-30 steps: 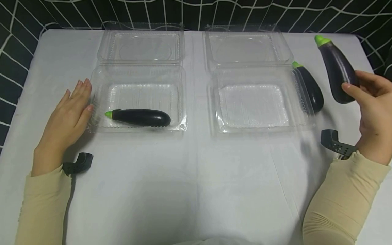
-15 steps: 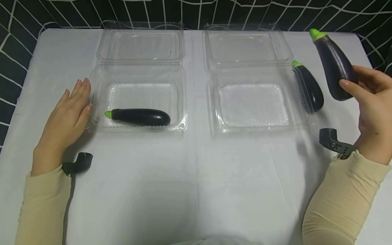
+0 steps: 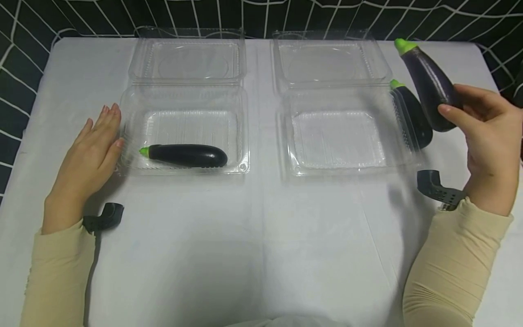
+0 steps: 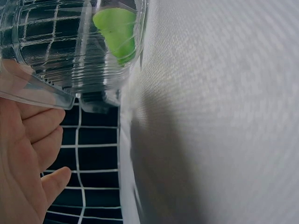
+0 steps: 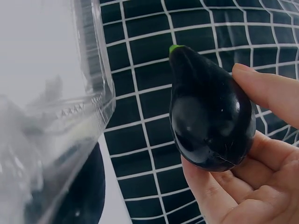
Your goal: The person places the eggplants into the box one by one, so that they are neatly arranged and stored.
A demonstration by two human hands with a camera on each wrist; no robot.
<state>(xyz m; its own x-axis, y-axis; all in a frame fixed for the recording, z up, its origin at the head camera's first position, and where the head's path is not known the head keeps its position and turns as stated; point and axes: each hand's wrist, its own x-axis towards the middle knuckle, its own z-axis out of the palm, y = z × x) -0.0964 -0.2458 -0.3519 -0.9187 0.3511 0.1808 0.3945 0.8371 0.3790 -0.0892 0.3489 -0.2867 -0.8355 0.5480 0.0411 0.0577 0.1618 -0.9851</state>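
My right hand (image 3: 490,136) pinches a dark eggplant with a green cap (image 3: 433,86) by its thick end, raised above the table. In the right wrist view the thumb and fingers grip this eggplant (image 5: 210,112) from both sides. Below it, a second eggplant (image 3: 416,122) lies on the table against the right side of the right clear clamshell box (image 3: 339,170). My left hand (image 3: 87,159) has its fingers straight and touches the left edge of the left clear clamshell box (image 3: 184,170). Inside that box lies a third eggplant (image 3: 188,156), its green end to the left.
Both boxes have their lids folded back, the left lid (image 3: 188,63) and the right lid (image 3: 327,66). A white cloth (image 3: 245,254) covers the table. Behind it hangs dark cloth with white grid lines (image 3: 253,18). Each wrist wears a dark camera mount (image 3: 107,218).
My right hand has moved left with the eggplant, which now partly overlaps the eggplant lying on the table. The left hand and the boxes have stayed in place.
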